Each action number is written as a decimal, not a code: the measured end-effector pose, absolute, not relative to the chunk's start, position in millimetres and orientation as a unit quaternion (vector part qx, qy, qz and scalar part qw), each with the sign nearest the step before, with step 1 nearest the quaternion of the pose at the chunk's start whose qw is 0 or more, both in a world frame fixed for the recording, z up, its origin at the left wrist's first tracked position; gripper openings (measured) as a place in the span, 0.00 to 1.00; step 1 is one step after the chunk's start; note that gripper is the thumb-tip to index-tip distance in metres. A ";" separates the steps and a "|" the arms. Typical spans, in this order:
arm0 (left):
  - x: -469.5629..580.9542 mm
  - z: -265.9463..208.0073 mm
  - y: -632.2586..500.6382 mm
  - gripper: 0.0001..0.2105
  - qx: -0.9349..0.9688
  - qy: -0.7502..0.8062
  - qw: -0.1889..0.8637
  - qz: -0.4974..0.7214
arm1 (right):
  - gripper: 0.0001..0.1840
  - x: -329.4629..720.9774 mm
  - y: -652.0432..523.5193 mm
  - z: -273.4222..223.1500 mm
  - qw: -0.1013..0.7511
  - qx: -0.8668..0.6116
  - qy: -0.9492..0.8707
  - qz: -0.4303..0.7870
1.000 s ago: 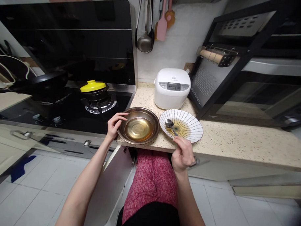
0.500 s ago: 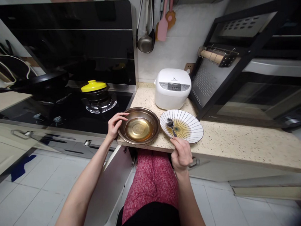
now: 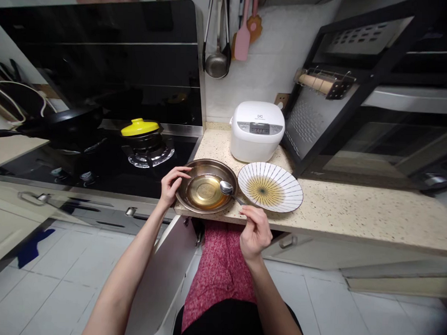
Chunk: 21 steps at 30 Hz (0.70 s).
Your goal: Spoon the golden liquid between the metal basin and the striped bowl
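Note:
A wide metal bowl [image 3: 231,199] holding amber liquid stands at the counter's front edge. My left hand [image 3: 170,186] is at its left rim, with the fingers reaching over the edge and the thumb lower down, steadying it. In the closed fingers of my right hand [image 3: 256,232] is a metal spoon [image 3: 226,188] by its handle. The spoon's head hangs over the right side of the bowl. Just right of the bowl lies a white plate [image 3: 290,192] with dark radiating lines, a shallow pool of yellowish liquid in its middle.
Behind the plate stands a white rice cooker [image 3: 257,134]. On the stove to the left are a small pot with a yellow lid [image 3: 140,127] and a black wok [image 3: 73,123]. A cabinet door [image 3: 168,273] hangs ajar below. An oven [image 3: 393,144] sits at right.
My right hand has carried the spoon leftward from over the plate to over the metal bowl. The left hand has stayed at the bowl's rim.

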<state>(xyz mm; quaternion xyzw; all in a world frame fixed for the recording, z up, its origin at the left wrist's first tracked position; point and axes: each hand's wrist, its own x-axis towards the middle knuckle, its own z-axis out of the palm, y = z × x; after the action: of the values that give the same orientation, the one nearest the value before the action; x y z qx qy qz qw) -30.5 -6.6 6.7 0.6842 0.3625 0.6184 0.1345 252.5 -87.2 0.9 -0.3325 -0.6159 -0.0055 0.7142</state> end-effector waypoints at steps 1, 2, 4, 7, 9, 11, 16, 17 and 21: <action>-30.5 6.6 -6.5 0.18 0.684 0.362 0.134 0.619 | 0.15 249.7 -87.1 0.2 0.711 -0.331 -0.621 0.005; -30.6 6.6 -6.4 0.18 0.684 0.362 0.134 0.619 | 0.15 247.1 -86.9 -0.5 0.708 -0.330 -0.624 0.015; -30.6 6.4 -6.1 0.18 0.684 0.364 0.134 0.618 | 0.15 242.6 -86.2 -2.1 0.702 -0.330 -0.630 0.032; -30.5 6.2 -5.9 0.18 0.681 0.368 0.135 0.618 | 0.14 237.6 -85.0 -4.5 0.696 -0.332 -0.635 0.045; -30.4 6.0 -5.9 0.18 0.680 0.367 0.137 0.620 | 0.14 235.5 -84.1 -5.7 0.693 -0.333 -0.637 0.049; -30.4 5.8 -5.9 0.17 0.681 0.363 0.139 0.621 | 0.14 234.0 -83.3 -6.6 0.690 -0.334 -0.640 0.052; -30.8 5.2 -5.5 0.16 0.682 0.359 0.139 0.622 | 0.14 231.8 -81.5 -7.7 0.687 -0.334 -0.644 0.052; -30.9 5.2 -5.5 0.17 0.682 0.359 0.139 0.622 | 0.14 231.5 -81.2 -8.0 0.687 -0.334 -0.643 0.052; -30.7 5.6 -5.8 0.17 0.681 0.364 0.138 0.620 | 0.14 230.0 -80.5 -9.0 0.687 -0.333 -0.643 0.059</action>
<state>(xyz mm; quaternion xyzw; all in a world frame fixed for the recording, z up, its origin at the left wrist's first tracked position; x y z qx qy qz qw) -30.7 -5.8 5.6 0.6814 0.3636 0.6201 0.1376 230.0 -80.5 -9.0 -0.3330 -0.6427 0.0594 0.6874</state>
